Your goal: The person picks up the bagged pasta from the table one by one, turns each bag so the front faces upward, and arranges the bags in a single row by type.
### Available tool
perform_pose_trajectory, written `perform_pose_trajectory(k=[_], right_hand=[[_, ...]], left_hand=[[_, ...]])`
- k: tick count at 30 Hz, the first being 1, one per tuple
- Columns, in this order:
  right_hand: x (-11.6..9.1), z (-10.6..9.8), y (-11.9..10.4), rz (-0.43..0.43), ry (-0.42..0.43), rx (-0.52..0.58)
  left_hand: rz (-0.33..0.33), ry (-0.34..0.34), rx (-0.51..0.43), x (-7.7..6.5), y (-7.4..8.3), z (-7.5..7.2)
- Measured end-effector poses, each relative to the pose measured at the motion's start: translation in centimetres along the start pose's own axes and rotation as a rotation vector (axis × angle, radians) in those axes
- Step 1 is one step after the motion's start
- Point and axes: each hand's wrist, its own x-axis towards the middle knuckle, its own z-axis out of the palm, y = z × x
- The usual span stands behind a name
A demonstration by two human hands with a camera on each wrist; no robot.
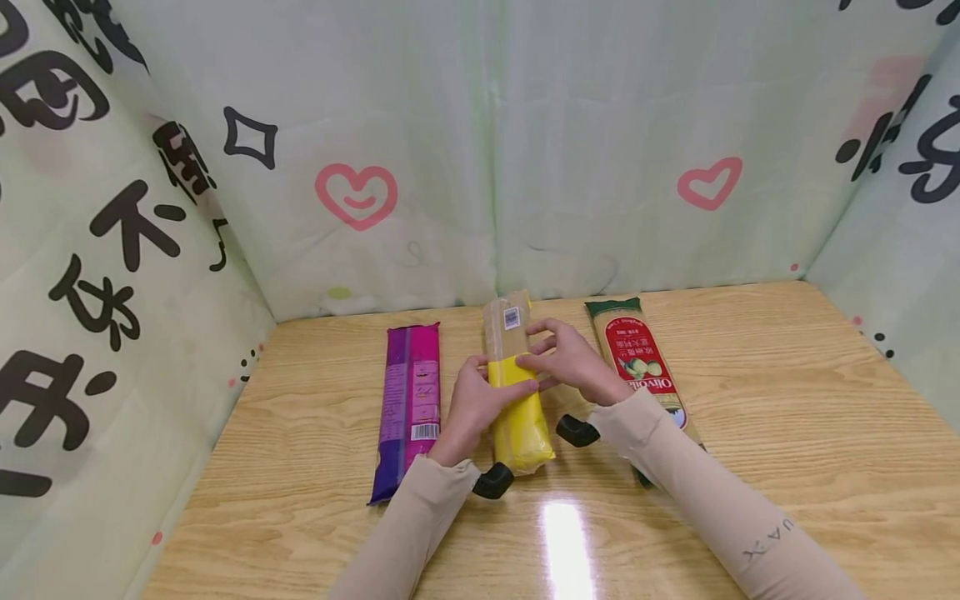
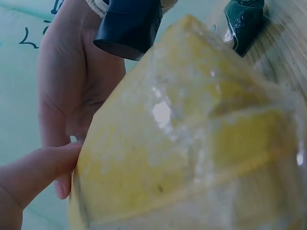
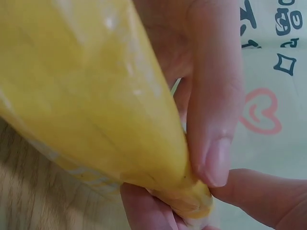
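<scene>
Between the two hands, a yellow packet is lying lengthwise, its see-through tan end pointing away from the person and its yellow end reaching back between the wrists. The left hand is pinching the packet's left side, its thumb stretching across the yellow wrapper. The right hand is pinching the opposite edge a little farther up, between thumb and fingers, its thumb coming close to the left one. Just beyond the fingers, a small white label is showing on the tan end. Whether the packet is resting on the table or hanging just above it, I cannot tell.

To the left of the left hand, a purple packet is lying flat, its near half beside the left wrist. To the right of the right hand, a red-labelled packet is lying aslant, partly hidden under the right sleeve. Beyond both hands, a pale cloth printed with pink hearts is hanging behind the table.
</scene>
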Motion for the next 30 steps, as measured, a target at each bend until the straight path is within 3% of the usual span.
perform_pose_trajectory(k=[12,20,30], right_hand=[[-0.2,0.3,-0.2,-0.018,-0.008,-0.027],[-0.2,0.2,0.1,-0.049,-0.043,-0.010],[-0.1,-0.3,0.7,-0.131,-0.067,0.019]], left_hand=[[-0.024,0.023,0.014,-0.1,-0.1,-0.2],[-0.041,0.030,-0.088,0.2,-0.5,-0.4],[-0.078,0.050,-0.124,0.5,-0.4,-1.0]])
